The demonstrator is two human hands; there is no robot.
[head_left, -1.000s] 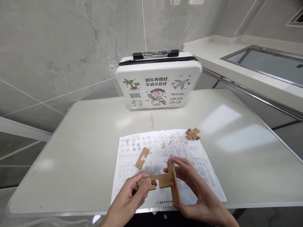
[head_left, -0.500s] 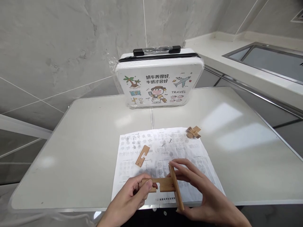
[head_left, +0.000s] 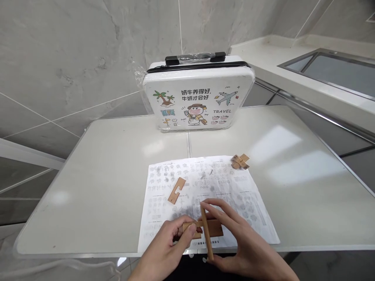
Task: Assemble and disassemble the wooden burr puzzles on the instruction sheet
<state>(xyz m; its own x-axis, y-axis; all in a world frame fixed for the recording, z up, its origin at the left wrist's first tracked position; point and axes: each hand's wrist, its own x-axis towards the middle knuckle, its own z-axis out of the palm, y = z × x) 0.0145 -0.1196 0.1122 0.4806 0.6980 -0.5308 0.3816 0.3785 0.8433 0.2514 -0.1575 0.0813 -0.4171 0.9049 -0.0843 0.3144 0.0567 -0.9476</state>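
Observation:
Two notched wooden puzzle pieces are crossed low in the middle of the view. My left hand (head_left: 168,246) pinches the flat horizontal wooden piece (head_left: 216,228) by its left end. My right hand (head_left: 238,238) grips the upright wooden slat (head_left: 206,233), which sits across the middle of the horizontal piece. Both are held just above the printed instruction sheet (head_left: 234,195). A loose notched wooden piece (head_left: 176,190) lies on the sheet to the upper left of my hands. A small joined cluster of wooden pieces (head_left: 240,161) rests at the sheet's far right corner.
A white folding table (head_left: 102,175) carries everything. At its far edge a white plastic-wrapped cartoon travel case (head_left: 199,95) stands against the grey tiled wall. A counter with a sunken steel sink (head_left: 331,70) runs along the right.
The upright slat has slid leftward along the horizontal piece, from its right end to about its middle, and both hands have moved slightly left with the pieces.

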